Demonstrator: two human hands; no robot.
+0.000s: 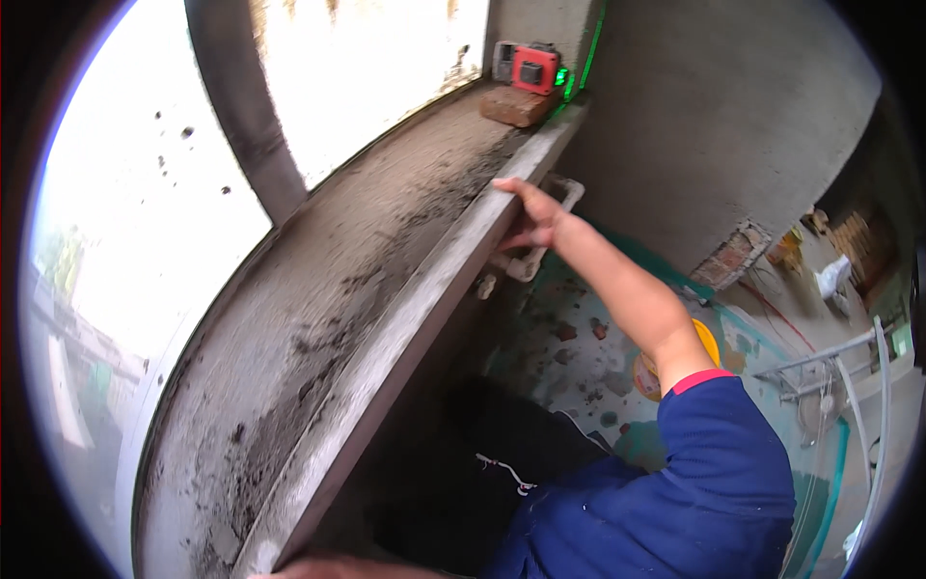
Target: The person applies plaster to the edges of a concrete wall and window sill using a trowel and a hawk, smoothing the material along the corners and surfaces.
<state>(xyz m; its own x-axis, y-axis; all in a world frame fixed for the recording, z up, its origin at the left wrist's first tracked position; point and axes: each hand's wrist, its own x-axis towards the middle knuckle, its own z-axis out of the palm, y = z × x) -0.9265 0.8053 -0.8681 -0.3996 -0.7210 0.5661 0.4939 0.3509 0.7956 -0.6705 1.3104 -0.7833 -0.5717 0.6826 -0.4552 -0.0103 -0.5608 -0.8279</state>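
Note:
A long, straight grey straightedge (391, 328) smeared with mortar lies along the front edge of the window sill (289, 318). Toward its far part, my right hand (540, 217) is closed round it, one digit over the top and the others down the front side. At the lower edge of the picture my left hand (323, 567) is at the near end of the bar, mostly cut off, so its grip is only partly visible. Dark, rough mortar (323, 352) is spread on the sill behind the bar.
A red laser level (535, 69) stands on a brick (519, 105) at the sill's far end, casting green light on the wall. White pipe (526, 265) juts out below the sill. On the right are a yellow bucket (707, 340), a metal frame (820, 365) and green floor sheeting (641, 444).

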